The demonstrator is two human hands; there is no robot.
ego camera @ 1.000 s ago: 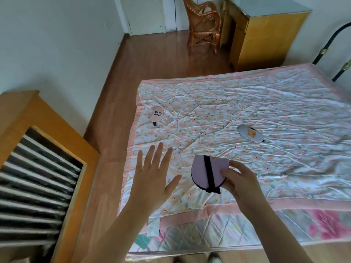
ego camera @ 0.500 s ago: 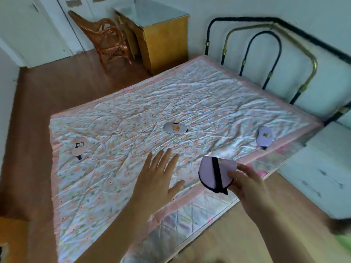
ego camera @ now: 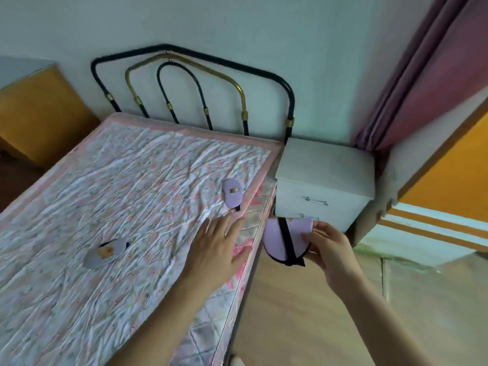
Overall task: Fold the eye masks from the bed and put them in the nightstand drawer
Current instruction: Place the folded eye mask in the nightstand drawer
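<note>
My right hand pinches a folded lilac eye mask with a black strap, held in the air past the bed's edge and in front of the white nightstand. Both nightstand drawers look closed; the top drawer handle shows, the lower one is partly hidden by the mask. My left hand hovers flat and spread over the bed's edge, holding nothing. On the floral bed cover lie a lilac mask near the nightstand side and a grey mask further left.
A black and brass metal headboard stands against the wall behind the bed. A yellow wooden cabinet is at the left. Pink curtains hang at the right above an orange panel. Wooden floor lies between bed and nightstand.
The view has swung right from the foot of the bed to the headboard and nightstand. My right hand has carried the folded mask off the bed toward the nightstand; my left hand stays spread.
</note>
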